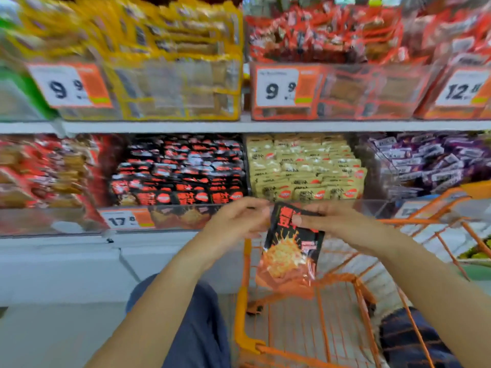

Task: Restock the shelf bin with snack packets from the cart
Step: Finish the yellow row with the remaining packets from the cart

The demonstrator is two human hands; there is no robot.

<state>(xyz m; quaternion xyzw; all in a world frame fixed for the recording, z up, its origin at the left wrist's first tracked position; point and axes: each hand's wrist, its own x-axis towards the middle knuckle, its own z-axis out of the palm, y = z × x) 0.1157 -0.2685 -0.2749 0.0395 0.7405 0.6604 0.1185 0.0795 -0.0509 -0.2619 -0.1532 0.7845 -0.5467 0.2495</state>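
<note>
The bin of black-and-red packets (180, 171) sits on the lower shelf, left of centre, its clear front wall along the shelf's front edge above the 17.8 price tag (127, 220); it looks nearly full, with rows standing on end. The left hand (239, 221) is raised just before that front edge, fingers curled and pinching the top left corner of a black-and-red snack packet (289, 251). The packet hangs with its long axis roughly upright — top edge between the two hands, bottom dangling over the orange cart (345, 288). The right hand (334, 221) grips the top right part of the packet, thumb across its face, fingers curled behind. So the bin lies up and to the left of the packet, just beyond the left hand's fingers — the left hand is the nearer one. Both forearms reach forward and converge at the packet. Judging from this, the coming move is a short lift up-left over the bin's front wall.
</note>
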